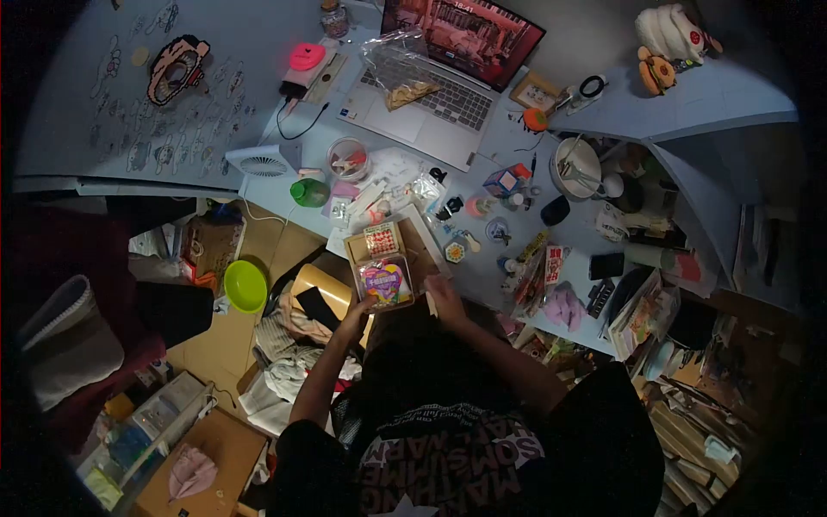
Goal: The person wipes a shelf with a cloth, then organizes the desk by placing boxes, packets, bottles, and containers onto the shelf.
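Note:
My left hand [358,317] grips the lower left edge of a clear plastic box [388,283] that has a purple heart-shaped label with yellow and white print. Just beyond it lies a small tan packet with rows of red marks [382,240]. A brown cardboard piece [424,244] extends from behind these towards my right hand. My right hand [443,302] is closed, right of the clear box and apart from it. A pale thin edge shows at its fingers; I cannot tell what it is.
A laptop [431,95] stands open at the back, with a crumpled clear bag [398,56] over its keyboard. A round clear tub [348,158], a green-capped container [309,192] and a small fan [264,161] sit left. Right are a white pot [575,167] and a phone [606,265].

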Demonstrator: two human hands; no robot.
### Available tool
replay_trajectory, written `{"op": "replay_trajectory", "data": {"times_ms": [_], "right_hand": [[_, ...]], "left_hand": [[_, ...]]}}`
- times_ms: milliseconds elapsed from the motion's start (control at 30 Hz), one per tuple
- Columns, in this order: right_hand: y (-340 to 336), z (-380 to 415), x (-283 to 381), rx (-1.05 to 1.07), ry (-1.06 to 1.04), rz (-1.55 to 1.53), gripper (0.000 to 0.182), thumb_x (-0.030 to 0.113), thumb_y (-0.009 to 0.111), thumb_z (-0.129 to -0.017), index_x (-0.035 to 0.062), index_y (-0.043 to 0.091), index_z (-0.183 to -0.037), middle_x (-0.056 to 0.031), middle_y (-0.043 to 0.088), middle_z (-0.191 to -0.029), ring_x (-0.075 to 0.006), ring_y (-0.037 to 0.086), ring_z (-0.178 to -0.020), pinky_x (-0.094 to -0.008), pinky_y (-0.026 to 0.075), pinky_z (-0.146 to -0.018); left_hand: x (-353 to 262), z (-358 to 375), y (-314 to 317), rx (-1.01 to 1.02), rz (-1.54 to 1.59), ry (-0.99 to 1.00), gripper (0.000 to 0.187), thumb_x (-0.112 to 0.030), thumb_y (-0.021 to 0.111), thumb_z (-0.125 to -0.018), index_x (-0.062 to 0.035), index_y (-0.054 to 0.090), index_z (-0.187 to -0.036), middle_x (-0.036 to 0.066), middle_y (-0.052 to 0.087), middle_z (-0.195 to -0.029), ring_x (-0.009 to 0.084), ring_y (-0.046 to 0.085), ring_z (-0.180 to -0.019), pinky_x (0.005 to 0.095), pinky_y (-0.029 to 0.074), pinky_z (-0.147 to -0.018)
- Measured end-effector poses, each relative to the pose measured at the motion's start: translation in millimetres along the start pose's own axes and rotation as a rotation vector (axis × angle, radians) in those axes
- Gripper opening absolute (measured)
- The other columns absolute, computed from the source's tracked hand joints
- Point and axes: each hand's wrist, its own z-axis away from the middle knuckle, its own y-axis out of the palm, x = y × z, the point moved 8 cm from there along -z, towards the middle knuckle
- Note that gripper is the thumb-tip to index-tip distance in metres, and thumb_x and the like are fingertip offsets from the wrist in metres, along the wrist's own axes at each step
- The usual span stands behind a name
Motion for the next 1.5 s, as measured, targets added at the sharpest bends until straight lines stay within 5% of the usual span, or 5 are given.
{"op": "replay_trajectory", "data": {"times_ms": [133,233,833,900,1500], "right_hand": [[-52.4,-10.6,-58.0,-0.413,0.189,0.172,0.047,0.026,0.066,-0.081,0.0002,0.046,-0.116,-0.0143,0.058,-0.100,-0.0209,0.055,-0.097,-0.0335,0.043,-0.085],[-55.6,-2.5,-11.8,-0.599,-0.081,0.406,0.048,0.025,0.067,-0.080,-0.0041,0.048,-0.113,-0.0194,0.055,-0.106,-0.0321,0.055,-0.097,-0.0398,0.044,-0.082],[-50.6,-45.5,-95.4,0.026,0.239,0.328,0.039,0.024,0.074,-0.073,0.0018,0.055,-0.099,-0.0113,0.057,-0.098,-0.0208,0.057,-0.086,-0.0356,0.047,-0.069],[-29.4,-15.6,-42.1,0.096,0.200,-0.311,0.034,0.017,0.069,-0.079,0.0035,0.053,-0.106,-0.0085,0.058,-0.100,-0.0194,0.057,-0.092,-0.0344,0.050,-0.077],[-79.2,67.1,56.2,0.014,-0.125,-0.084,0.048,0.019,0.065,-0.084,0.0006,0.045,-0.123,-0.0099,0.060,-0.106,-0.0172,0.058,-0.095,-0.0300,0.048,-0.079]], "left_hand": [[10.3,-2.8,-13.2,-0.011,0.058,-0.025,0.065,-0.019,0.061,-0.079,-0.0081,0.028,-0.134,0.009,0.047,-0.124,0.0224,0.045,-0.116,0.0357,0.032,-0.100],[0.7,1.4,-5.3,-0.019,0.054,0.002,0.063,-0.019,0.061,-0.079,-0.0078,0.029,-0.133,0.008,0.048,-0.123,0.0220,0.046,-0.114,0.0357,0.032,-0.099],[-28.9,18.2,3.0,0.019,0.099,-0.073,0.068,-0.025,0.067,-0.076,-0.0045,0.033,-0.132,0.007,0.047,-0.124,0.0231,0.044,-0.117,0.0349,0.030,-0.101],[-23.5,16.1,-6.3,0.006,0.109,-0.085,0.068,-0.025,0.067,-0.076,-0.0042,0.033,-0.131,0.007,0.047,-0.124,0.0233,0.044,-0.117,0.0351,0.030,-0.102],[-64.8,46.5,11.7,0.004,0.075,-0.081,0.061,-0.030,0.067,-0.075,-0.0016,0.043,-0.124,0.011,0.049,-0.123,0.0288,0.045,-0.114,0.0422,0.034,-0.098]]}}
